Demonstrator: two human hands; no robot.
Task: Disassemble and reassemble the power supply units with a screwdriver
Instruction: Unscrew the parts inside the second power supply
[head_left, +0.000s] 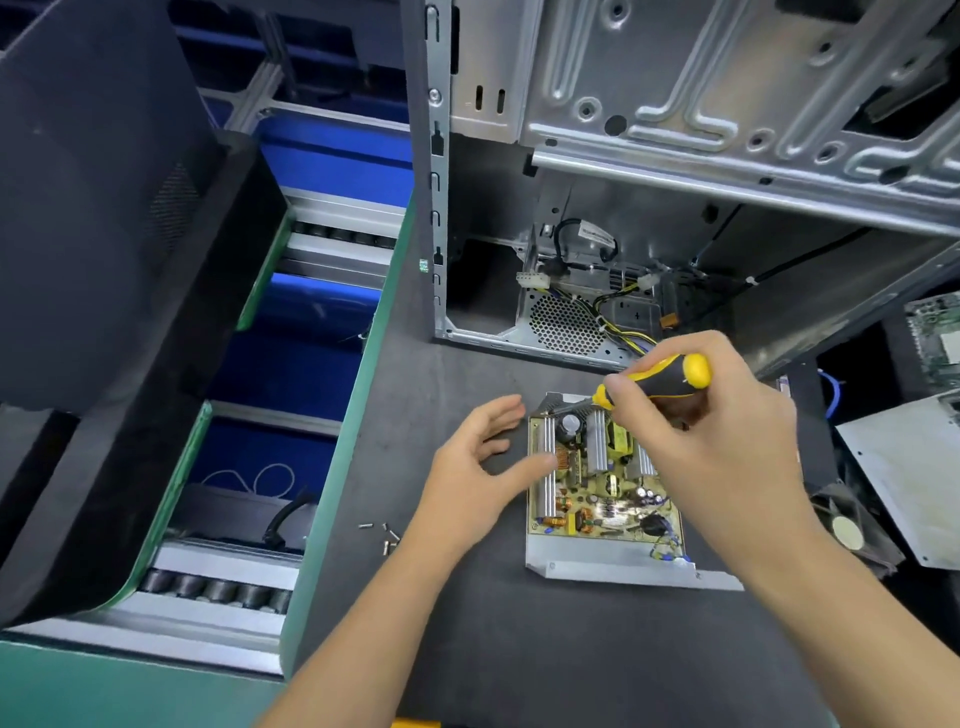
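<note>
— Several loose screws (383, 535) lie on the worktop (467, 623), near the left wrist. Which step does that suggest?

— Disassembly, probably. The power supply unit (602, 493) sits uncovered in its metal tray, its board exposed, just in front of the computer case (675, 156).

— And the hands?

— The right hand (727, 431) is wrapped round the yellow-and-black screwdriver (660, 379), tip at the board's far left corner (whether it sits in a screw head is too small to tell). The left hand (478, 467) is spread, gripping nothing, thumb against the unit's left edge.

— Next?

— Likely keeping the tip seated squarely while the left hand steadies the tray.
</note>
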